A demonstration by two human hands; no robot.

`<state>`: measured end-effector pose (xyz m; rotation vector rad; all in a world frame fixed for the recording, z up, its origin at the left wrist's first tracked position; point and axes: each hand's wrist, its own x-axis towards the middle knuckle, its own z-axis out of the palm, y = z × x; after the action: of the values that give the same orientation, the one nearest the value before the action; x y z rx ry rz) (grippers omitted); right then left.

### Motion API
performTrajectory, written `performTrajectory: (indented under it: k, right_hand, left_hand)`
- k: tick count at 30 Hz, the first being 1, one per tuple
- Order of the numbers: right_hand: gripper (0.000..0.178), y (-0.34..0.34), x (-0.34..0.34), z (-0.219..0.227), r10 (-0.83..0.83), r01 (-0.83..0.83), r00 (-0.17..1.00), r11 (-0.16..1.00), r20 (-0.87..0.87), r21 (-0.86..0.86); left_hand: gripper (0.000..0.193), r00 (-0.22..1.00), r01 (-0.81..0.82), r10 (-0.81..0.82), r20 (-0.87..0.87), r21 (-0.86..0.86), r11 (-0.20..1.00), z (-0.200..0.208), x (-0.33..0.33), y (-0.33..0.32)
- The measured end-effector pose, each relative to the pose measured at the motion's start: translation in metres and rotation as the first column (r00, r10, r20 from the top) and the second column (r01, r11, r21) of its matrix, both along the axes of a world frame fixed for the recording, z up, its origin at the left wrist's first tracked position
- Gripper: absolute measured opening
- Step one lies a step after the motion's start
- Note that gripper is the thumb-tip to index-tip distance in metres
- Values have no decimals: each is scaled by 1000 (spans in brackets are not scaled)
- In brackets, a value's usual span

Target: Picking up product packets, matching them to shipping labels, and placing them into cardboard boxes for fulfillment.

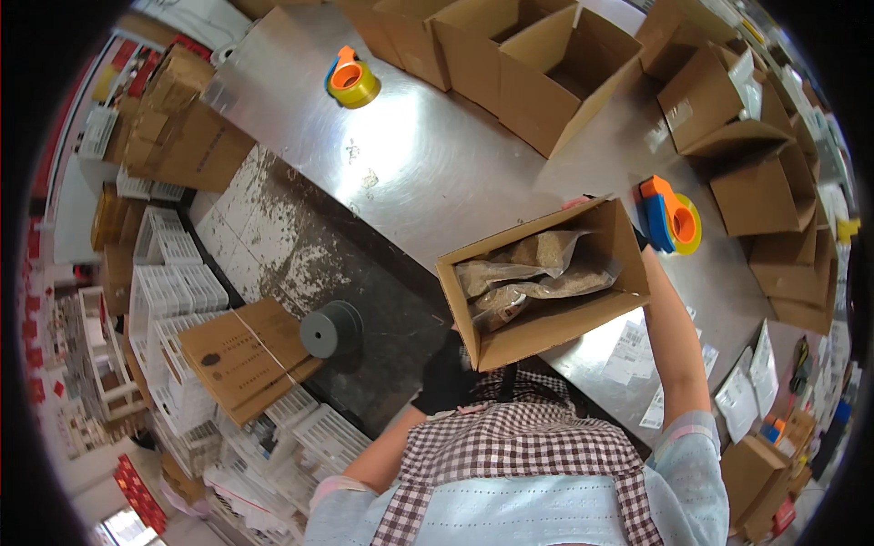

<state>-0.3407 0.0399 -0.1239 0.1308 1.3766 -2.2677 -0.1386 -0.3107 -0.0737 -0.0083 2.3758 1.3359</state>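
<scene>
An open cardboard box [555, 344], tilted toward me, is held at the table's near edge. Clear plastic bags of a tan, grainy filling [546, 278] lie inside it; what the filling is, I cannot make out. My left hand [446, 378], in a black glove, is closed at the box's near left corner, its fingers partly hidden. Along the box's right side reaches my right arm, and my right hand [643, 240] grips the box from behind, mostly covered by its wall. Just beyond that hand sits an orange and blue tape dispenser [672, 217] with yellow tape.
The metal table [437, 155] carries a second tape dispenser [353, 84] and several open cartons [564, 73] at the back and right. Paper labels [630, 350] lie near its right edge. On the left stand a grey stool [332, 329], flattened cartons [244, 359] and white plastic crates [177, 291].
</scene>
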Motion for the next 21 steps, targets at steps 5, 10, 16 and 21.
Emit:
performTrajectory:
  k: [5,10,16,21]
  right_hand:
    - [32,-33,27,56,-134,128,988,988,73,85]
    - [20,-13,25,127,-450,728,624,632,-639,267]
    - [13,-79,40,191,753,305,381,445,-536,842]
    - [13,-95,27,160,918,264,364,62,-159,963]
  left_hand:
    - [40,975,68,-71,-212,-21,997,28,-16,-21]
    - [26,829,-20,39,-558,41,999,123,-74,-12]
    - [7,566,335,-762,-314,-757,561,148,-147,57]
    - [5,380,421,-907,-182,-839,345,97,-166,63]
